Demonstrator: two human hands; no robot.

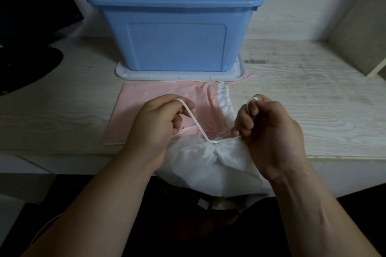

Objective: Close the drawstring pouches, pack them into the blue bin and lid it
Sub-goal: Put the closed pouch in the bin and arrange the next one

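Observation:
A white drawstring pouch (pixel 211 165) hangs over the table's front edge, its mouth gathered tight. My left hand (pixel 154 123) grips one white cord (pixel 193 120) looped over a finger, pulled up and left. My right hand (pixel 269 129) grips the other cord loop, pulled to the right. A pink pouch (pixel 133 115) lies flat on the table behind my hands, its white ruffled mouth toward the right. The blue bin (pixel 175 27) stands open behind it, on top of its pale grey lid (pixel 125 72).
The wooden table (pixel 302 98) runs along a white wall. A dark monitor and its round base (pixel 27 64) stand at the left. A grey board (pixel 361 33) leans at the right. My dark lap lies below the table edge.

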